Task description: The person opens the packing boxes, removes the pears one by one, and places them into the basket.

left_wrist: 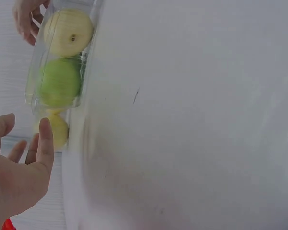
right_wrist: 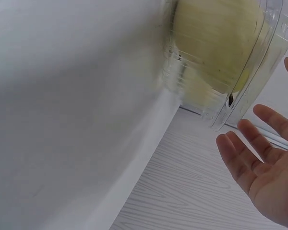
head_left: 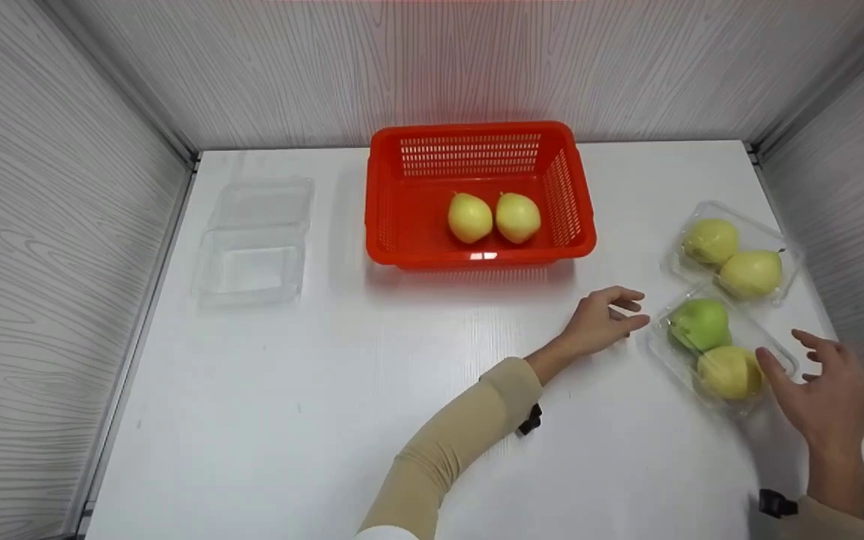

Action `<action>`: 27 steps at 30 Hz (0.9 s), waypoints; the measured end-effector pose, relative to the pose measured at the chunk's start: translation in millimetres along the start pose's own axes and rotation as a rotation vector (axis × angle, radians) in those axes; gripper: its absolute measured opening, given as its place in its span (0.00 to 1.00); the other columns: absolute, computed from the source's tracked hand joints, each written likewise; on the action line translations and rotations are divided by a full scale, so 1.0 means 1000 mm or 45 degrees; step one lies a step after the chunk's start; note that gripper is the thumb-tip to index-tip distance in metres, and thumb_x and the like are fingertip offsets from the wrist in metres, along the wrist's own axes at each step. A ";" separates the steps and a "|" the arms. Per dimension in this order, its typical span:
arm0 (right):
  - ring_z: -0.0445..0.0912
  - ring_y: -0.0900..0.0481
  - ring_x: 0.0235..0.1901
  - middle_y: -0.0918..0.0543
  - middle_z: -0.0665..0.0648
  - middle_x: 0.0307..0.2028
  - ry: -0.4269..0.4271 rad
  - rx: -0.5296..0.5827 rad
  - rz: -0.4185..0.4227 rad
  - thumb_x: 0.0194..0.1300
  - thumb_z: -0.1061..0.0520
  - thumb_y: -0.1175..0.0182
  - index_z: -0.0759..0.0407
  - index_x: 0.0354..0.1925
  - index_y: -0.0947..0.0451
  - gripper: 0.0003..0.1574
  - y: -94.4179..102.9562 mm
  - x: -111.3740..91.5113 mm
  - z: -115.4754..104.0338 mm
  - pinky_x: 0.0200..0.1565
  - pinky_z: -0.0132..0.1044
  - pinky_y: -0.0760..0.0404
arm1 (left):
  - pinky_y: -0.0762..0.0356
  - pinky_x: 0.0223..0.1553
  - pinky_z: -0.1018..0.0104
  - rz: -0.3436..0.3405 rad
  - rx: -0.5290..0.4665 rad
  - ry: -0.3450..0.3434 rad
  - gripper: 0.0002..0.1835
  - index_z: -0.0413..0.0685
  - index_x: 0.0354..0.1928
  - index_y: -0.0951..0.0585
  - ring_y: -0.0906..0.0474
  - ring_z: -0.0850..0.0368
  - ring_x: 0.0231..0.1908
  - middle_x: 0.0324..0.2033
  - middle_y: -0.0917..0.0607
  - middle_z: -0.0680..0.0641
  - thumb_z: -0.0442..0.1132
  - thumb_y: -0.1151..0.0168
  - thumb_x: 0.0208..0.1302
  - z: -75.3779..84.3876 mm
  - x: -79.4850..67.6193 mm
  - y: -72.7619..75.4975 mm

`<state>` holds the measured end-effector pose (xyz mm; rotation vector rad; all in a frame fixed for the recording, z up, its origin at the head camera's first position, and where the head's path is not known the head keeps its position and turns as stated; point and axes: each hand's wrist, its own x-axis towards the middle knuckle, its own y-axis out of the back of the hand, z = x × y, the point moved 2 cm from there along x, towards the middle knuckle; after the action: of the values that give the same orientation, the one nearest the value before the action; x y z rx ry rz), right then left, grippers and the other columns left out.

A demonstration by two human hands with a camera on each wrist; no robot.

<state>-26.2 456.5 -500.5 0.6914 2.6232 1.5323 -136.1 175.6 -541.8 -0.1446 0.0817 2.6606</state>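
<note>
Closest to both hands is a clear plastic clamshell box on the right of the table, its lid down over a green pear and a yellow pear. My left hand is at the box's left side, fingers spread and loosely bent, with nothing in them. Across from it, my right hand hovers by the near right end, thumb and fingers apart and holding nothing. In the right wrist view its fingers stand beside the box wall.
Behind that box sits a second clear box with two yellow pears. A red basket at the back middle holds two more yellow pears. An opened clear box lies on the left. Panels wall the table's sides and back.
</note>
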 end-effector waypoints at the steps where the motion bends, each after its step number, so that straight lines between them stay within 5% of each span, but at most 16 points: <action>1: 0.64 0.21 0.55 0.22 0.75 0.62 -0.003 0.009 -0.001 0.64 0.47 0.29 0.64 0.66 0.21 0.37 -0.001 0.000 0.001 0.37 0.05 0.46 | 0.14 0.37 0.78 -0.006 -0.012 0.018 0.21 0.40 0.63 0.18 0.13 0.67 0.38 0.54 0.10 0.40 0.38 0.30 0.70 0.000 0.001 -0.002; 6: 0.24 0.33 0.45 0.20 0.69 0.61 -0.008 0.078 0.011 0.61 0.51 0.26 0.63 0.66 0.21 0.38 -0.003 -0.001 0.005 0.38 0.05 0.40 | 0.12 0.38 0.75 -0.025 -0.081 0.063 0.21 0.39 0.63 0.18 0.15 0.68 0.37 0.52 0.10 0.42 0.35 0.29 0.69 -0.003 0.004 -0.010; 9: 0.15 0.41 0.42 0.20 0.69 0.61 0.001 0.101 0.000 0.61 0.52 0.25 0.63 0.67 0.22 0.38 -0.005 -0.002 0.007 0.39 0.05 0.38 | 0.12 0.37 0.75 -0.024 -0.097 0.072 0.21 0.41 0.62 0.17 0.14 0.67 0.36 0.51 0.10 0.42 0.34 0.29 0.69 -0.004 0.005 -0.014; 16: 0.22 0.38 0.44 0.21 0.71 0.60 -0.009 0.066 -0.078 0.62 0.48 0.27 0.61 0.67 0.21 0.38 -0.008 -0.004 0.010 0.40 0.09 0.38 | 0.13 0.37 0.76 -0.048 -0.053 0.091 0.20 0.45 0.61 0.16 0.16 0.70 0.34 0.49 0.10 0.48 0.35 0.29 0.68 -0.004 0.008 -0.021; 23: 0.51 0.26 0.50 0.22 0.73 0.59 0.038 0.047 -0.134 0.64 0.47 0.28 0.61 0.66 0.21 0.37 -0.010 -0.003 0.008 0.38 0.13 0.38 | 0.17 0.33 0.78 -0.050 -0.055 0.067 0.18 0.45 0.60 0.15 0.18 0.70 0.32 0.44 0.11 0.49 0.36 0.29 0.69 -0.007 0.007 -0.018; 27: 0.59 0.25 0.49 0.20 0.72 0.56 0.087 0.038 -0.104 0.62 0.48 0.29 0.61 0.64 0.19 0.35 -0.012 -0.003 0.005 0.39 0.22 0.37 | 0.18 0.33 0.78 -0.077 -0.047 0.035 0.18 0.44 0.60 0.15 0.12 0.60 0.35 0.44 0.10 0.47 0.37 0.30 0.70 -0.008 0.005 -0.014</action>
<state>-27.0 454.0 -513.8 0.5355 2.6917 1.5240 -133.7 189.4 -550.8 -0.1927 0.0363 2.6008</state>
